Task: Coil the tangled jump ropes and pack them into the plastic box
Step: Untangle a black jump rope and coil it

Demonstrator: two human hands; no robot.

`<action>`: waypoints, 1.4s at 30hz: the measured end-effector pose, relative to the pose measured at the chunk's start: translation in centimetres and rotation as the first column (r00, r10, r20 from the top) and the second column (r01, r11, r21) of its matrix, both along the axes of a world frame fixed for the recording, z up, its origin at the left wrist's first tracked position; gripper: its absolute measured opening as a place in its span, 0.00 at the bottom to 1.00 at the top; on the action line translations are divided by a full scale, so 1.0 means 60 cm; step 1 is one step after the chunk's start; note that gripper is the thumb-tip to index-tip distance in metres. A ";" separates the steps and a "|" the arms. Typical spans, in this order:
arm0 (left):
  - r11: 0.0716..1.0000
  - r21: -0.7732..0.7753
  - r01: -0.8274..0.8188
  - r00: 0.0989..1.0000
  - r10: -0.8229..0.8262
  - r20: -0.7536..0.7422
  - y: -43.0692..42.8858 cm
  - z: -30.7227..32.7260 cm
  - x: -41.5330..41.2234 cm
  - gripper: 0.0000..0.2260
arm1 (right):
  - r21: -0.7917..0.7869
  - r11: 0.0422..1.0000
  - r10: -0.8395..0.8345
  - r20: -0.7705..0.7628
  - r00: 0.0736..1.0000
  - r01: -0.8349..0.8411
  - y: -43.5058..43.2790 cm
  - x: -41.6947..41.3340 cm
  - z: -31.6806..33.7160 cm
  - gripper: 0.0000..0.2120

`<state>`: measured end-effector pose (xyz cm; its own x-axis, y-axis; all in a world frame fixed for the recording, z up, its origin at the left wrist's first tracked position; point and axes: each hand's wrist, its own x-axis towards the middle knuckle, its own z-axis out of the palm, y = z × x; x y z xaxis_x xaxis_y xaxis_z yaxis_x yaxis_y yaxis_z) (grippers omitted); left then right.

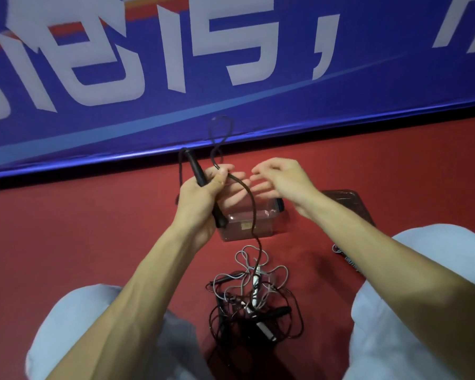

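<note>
My left hand grips the black handles of a jump rope together with a loop of its black cord, which rises above the fist. From the fist the cord hangs down to a tangled pile of black and grey ropes on the red floor between my knees. My right hand hovers just right of the left hand, fingers loosely spread and holding nothing. A clear plastic box stands on the floor behind and below my hands, partly hidden by them.
The box's clear lid lies on the floor to the right of the box. A blue banner with white characters runs along the wall ahead. Another grey rope piece shows beside my right forearm.
</note>
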<state>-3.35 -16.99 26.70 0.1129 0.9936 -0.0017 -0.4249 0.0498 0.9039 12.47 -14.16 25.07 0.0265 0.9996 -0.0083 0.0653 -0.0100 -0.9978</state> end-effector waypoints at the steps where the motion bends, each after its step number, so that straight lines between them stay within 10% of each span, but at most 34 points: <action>1: 1.000 -0.010 -0.014 0.998 0.015 0.068 0.002 0.003 -0.002 0.07 | -0.024 0.997 0.073 0.084 0.994 -0.071 -0.002 -0.001 -0.004 0.09; 8: 0.996 -0.086 -0.010 0.864 0.052 0.501 0.016 0.011 -0.028 0.08 | -0.135 0.803 0.529 0.609 0.591 -0.580 -0.011 -0.007 -0.034 0.14; 15: 0.991 -0.127 -0.038 0.758 0.112 0.643 0.026 0.011 -0.043 0.09 | -0.101 0.903 0.416 0.453 0.789 -0.418 -0.010 0.000 -0.033 0.08; 21: 0.986 -0.153 -0.058 0.924 0.111 0.365 0.034 -0.012 -0.038 0.12 | 0.020 0.971 0.233 0.140 0.962 -0.238 -0.010 0.002 -0.015 0.07; 25: 0.988 -0.149 -0.036 0.996 0.024 -0.085 0.024 -0.025 -0.017 0.08 | 0.065 0.986 0.163 -0.171 0.972 -0.154 -0.008 0.009 0.013 0.04; 30: 0.980 -0.045 0.195 0.735 -0.176 -0.655 0.016 -0.055 -0.010 0.13 | 0.135 0.985 0.154 -0.443 0.883 -0.104 -0.011 0.014 0.042 0.05; 34: 0.905 -0.124 0.407 0.625 -0.374 -0.685 0.006 -0.064 -0.002 0.07 | 0.147 0.989 0.109 -0.621 0.776 -0.021 -0.007 0.026 0.054 0.07; 42: 0.897 -0.160 0.413 0.694 -0.423 -0.583 -0.001 -0.060 0.004 0.04 | 0.105 0.993 0.046 -0.743 0.668 0.048 0.006 0.036 0.042 0.04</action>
<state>-3.12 -17.04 23.11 0.4873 0.8435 -0.2260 0.2597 0.1072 0.9597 14.61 -13.81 27.59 0.0597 0.9950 0.0798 -0.6981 0.0988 -0.7092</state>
